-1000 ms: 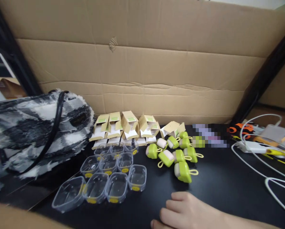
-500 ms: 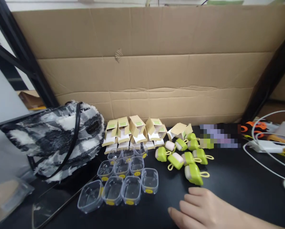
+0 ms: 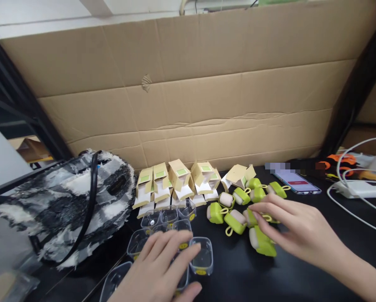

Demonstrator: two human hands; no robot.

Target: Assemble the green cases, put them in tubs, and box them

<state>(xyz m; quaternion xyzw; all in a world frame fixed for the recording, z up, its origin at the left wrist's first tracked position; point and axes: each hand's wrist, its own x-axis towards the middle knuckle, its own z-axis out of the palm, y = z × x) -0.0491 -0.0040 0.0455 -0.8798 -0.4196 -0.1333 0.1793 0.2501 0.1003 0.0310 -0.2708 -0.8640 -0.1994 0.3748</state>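
My left hand (image 3: 162, 264) is over the clear plastic cups (image 3: 201, 256), fingers spread and nothing visibly held. It covers several of these cups, which have rounded corners and yellow smiley stickers. My right hand (image 3: 296, 226) reaches across the small lime-green cases (image 3: 263, 242), each with a pale block and some with a yellow-green loop. Its thumb and forefinger are slightly apart at one green case (image 3: 250, 217) in the middle of the group, partly hidden by the fingers. Whether they touch it is not clear.
Opened small cardboard boxes (image 3: 180, 174) stand in rows behind the cups. On the left sits a shaggy black-and-white bag (image 3: 71, 201) with a black handle. A phone (image 3: 296, 183), white cables (image 3: 345, 167) and orange-handled tools (image 3: 341, 159) lie right. Tall cardboard (image 3: 206, 96) closes off the back.
My left hand has come into view over the cups. My right hand has moved forward from the near edge to the green cases. The camera view has shifted slightly.
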